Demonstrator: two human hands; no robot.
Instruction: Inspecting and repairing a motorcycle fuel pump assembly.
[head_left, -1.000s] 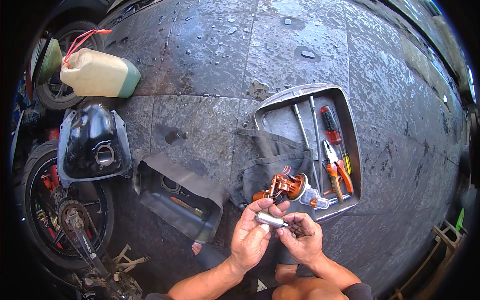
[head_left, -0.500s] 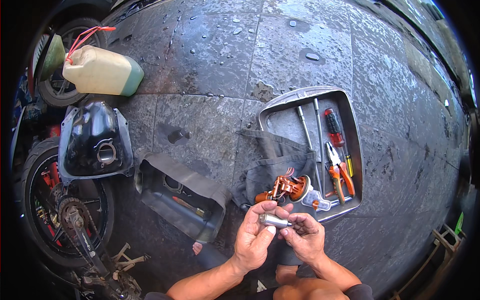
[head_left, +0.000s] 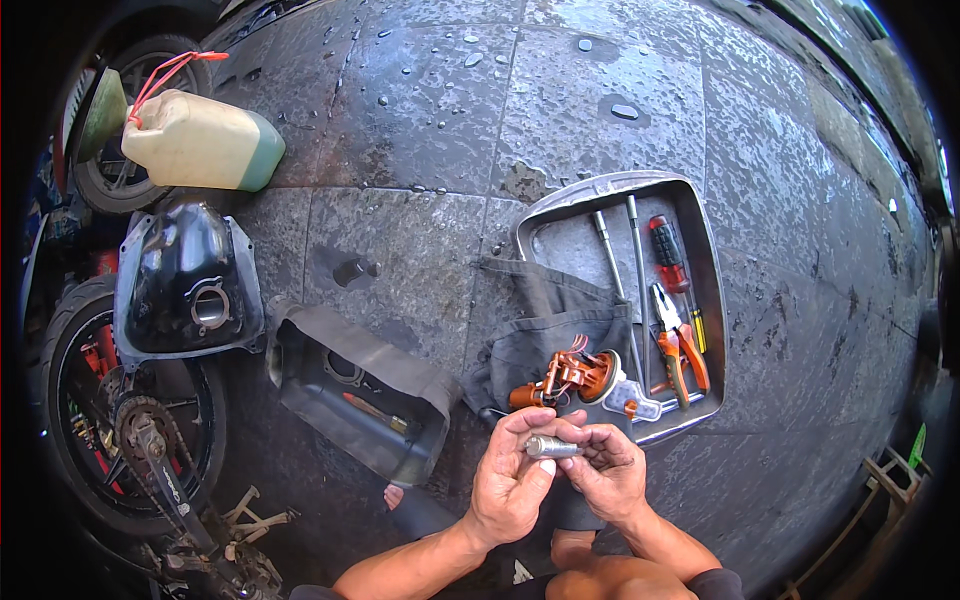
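Observation:
Between both hands I hold a small silver cylinder, which looks like a fuel pump motor (head_left: 552, 447). My left hand (head_left: 508, 485) pinches its left end between thumb and fingers. The thumb and fingertips of my right hand (head_left: 612, 475) close on its right end. Just beyond my fingers lies an orange fuel pump housing (head_left: 570, 377) with thin wires and a round flange, resting on a dark cloth (head_left: 545, 305). Beside it sits a pale flat plastic piece with an orange tip (head_left: 637, 400), at the tray's near edge.
A metal tray (head_left: 708, 260) holds pliers (head_left: 680, 345), a screwdriver (head_left: 668, 253) and long rods. To the left are a black rubber cover (head_left: 400, 375), a black fuel tank (head_left: 180, 290), a jerrycan (head_left: 195, 140) and a motorcycle wheel (head_left: 65, 400). Water drops dot the tiled floor.
The silver cylinder has turned slightly in my fingers, and its left end sits a little lower and further right. Both hands stay in nearly the same place.

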